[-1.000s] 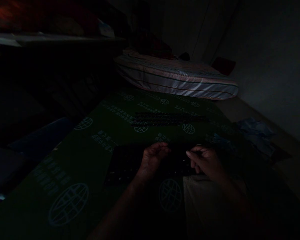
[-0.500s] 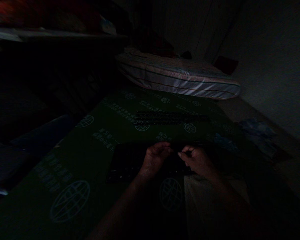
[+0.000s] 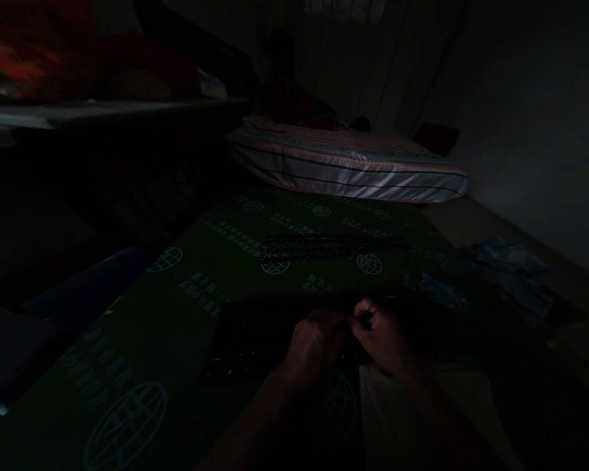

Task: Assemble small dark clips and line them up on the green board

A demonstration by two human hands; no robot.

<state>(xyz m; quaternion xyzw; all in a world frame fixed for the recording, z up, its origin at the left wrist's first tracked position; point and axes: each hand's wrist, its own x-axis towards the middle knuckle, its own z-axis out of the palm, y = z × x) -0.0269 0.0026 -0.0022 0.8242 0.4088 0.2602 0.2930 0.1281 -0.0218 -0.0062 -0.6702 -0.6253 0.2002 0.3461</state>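
Note:
The room is very dark. My left hand point(image 3: 317, 343) and my right hand point(image 3: 380, 333) are close together, fingertips touching, over a flat black board-like thing point(image 3: 245, 337) dotted with small light specks that lies on a green printed mat point(image 3: 177, 294). Both hands have their fingers curled in a pinch. What they pinch is too small and dark to make out. Farther back on the mat lies a dark strip of several long thin pieces point(image 3: 328, 245).
A striped folded mattress point(image 3: 348, 167) lies on the floor behind the mat. Crumpled bluish cloth or plastic point(image 3: 508, 265) sits at the right by the wall. A low shelf or bed edge point(image 3: 103, 114) with red fabric runs along the left.
My two hands have come together, the right one moving left until its fingers meet the left. Both sit lower in the picture as the view tipped up slightly.

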